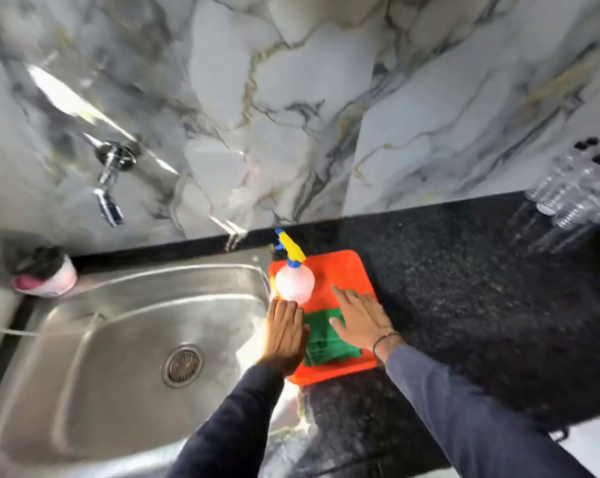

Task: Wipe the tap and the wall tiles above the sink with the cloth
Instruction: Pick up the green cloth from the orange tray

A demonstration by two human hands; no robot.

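Note:
A green cloth point(321, 343) lies folded in an orange tray point(347, 270) on the black counter, right of the steel sink point(95, 357). A white spray bottle point(294, 282) with a yellow and blue trigger stands in the tray's back left corner. My left hand point(285, 334) hovers flat over the tray's left edge, fingers near the bottle's base. My right hand point(359, 317) is spread flat over the cloth's right side. Neither hand holds anything. The chrome tap point(110, 177) juts from the marble-patterned wall tiles point(291, 98) at the upper left.
The black speckled counter point(464, 288) stretches to the right. Several clear plastic bottles with dark caps point(578, 188) stand at the far right against the wall. A pink and white tub holding a dark scrubber point(45, 272) sits at the sink's back left corner.

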